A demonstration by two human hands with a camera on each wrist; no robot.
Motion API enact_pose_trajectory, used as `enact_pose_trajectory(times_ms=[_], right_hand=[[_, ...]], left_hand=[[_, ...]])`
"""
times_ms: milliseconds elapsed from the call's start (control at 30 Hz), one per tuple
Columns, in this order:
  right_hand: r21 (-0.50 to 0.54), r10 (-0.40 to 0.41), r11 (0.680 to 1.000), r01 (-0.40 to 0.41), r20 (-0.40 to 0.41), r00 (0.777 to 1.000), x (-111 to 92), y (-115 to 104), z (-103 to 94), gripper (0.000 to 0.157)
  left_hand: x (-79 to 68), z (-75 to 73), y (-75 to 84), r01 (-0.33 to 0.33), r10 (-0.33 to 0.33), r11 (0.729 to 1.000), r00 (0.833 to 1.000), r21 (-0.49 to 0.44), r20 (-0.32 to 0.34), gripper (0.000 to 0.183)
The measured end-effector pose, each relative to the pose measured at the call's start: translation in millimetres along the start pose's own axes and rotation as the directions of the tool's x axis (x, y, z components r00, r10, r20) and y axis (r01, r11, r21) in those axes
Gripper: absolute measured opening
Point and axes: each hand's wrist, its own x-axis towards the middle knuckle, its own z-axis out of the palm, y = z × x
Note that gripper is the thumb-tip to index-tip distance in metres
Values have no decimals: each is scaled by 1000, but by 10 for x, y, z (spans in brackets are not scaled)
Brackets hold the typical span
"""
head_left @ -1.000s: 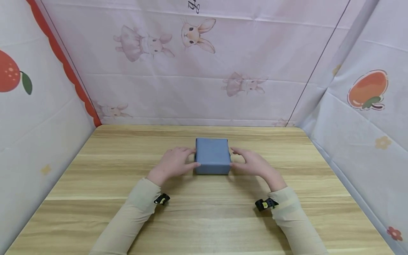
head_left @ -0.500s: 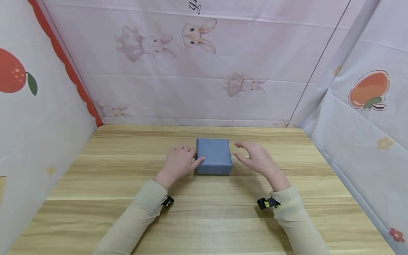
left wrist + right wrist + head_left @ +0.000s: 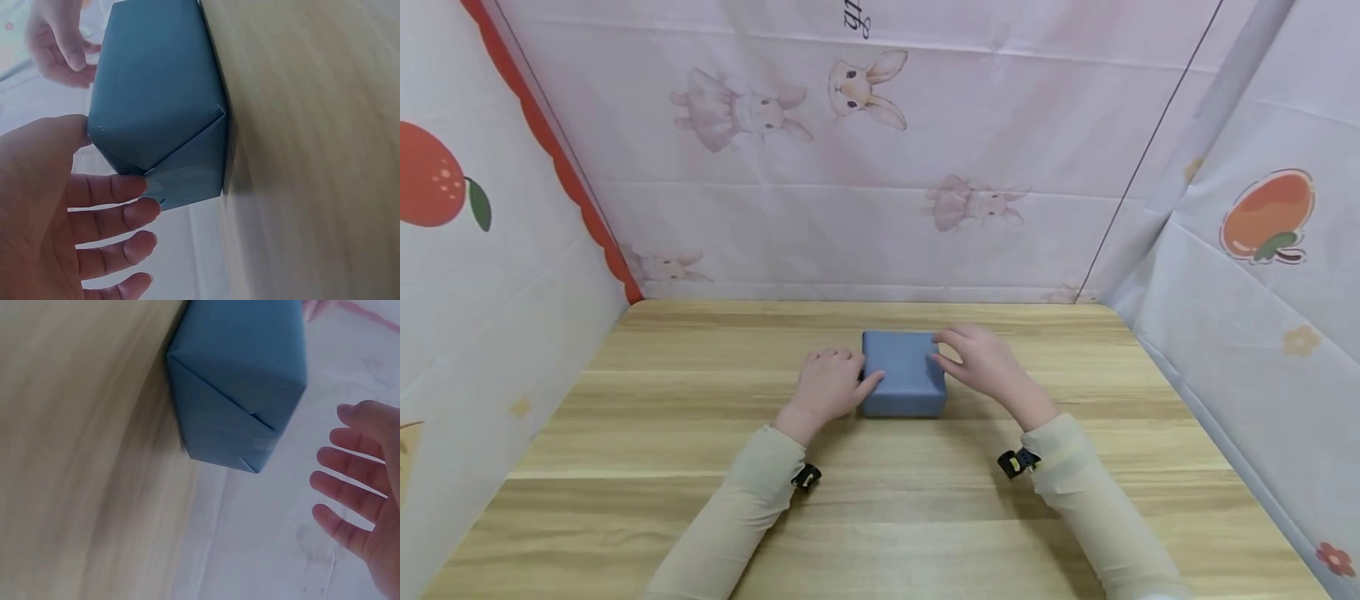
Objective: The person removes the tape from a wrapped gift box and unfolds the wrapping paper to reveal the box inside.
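A blue paper-wrapped box [image 3: 904, 367] lies flat on the wooden table, its end flaps folded and taped. My left hand [image 3: 829, 387] is at its left side, thumb resting on the top edge. In the left wrist view, that hand's fingers [image 3: 106, 222] are loosely straight, with the index fingertip at the folded end of the box [image 3: 159, 81]. My right hand [image 3: 988, 367] hovers by the right top edge. The right wrist view shows this hand [image 3: 369, 481] apart from the box [image 3: 234, 375], its fingers spread and holding nothing.
The wooden tabletop [image 3: 895, 508] extends around the box. Printed cloth walls stand at the back [image 3: 850, 233], left [image 3: 490, 333] and right [image 3: 1240, 325]. Black wrist cameras are strapped to the left sleeve [image 3: 737, 508] and right sleeve [image 3: 1090, 492].
My left thumb has moved from the box's front left corner onto its top. My right hand drew off the right side and rose, then shifted left over the right edge. The box stays put.
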Motion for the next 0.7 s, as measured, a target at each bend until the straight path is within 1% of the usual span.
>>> enact_pose_trajectory(times_ms=[100, 167, 433, 700], right_hand=[[-25, -51, 998, 51, 10, 999, 89, 0, 37, 21], [-29, -71, 997, 72, 21, 997, 146, -6, 59, 20], [-71, -86, 993, 91, 83, 993, 319, -20, 147, 20], [-111, -95, 988, 111, 136, 986, 447, -12, 263, 16]], left_hand=[[8, 13, -16, 4, -4, 1000, 1000, -3, 4, 55], [10, 21, -26, 9, -9, 1000, 1000, -5, 5, 55], [27, 36, -25, 7, -7, 1000, 1000, -3, 4, 57], [16, 41, -29, 18, -18, 1000, 1000, 13, 7, 60]])
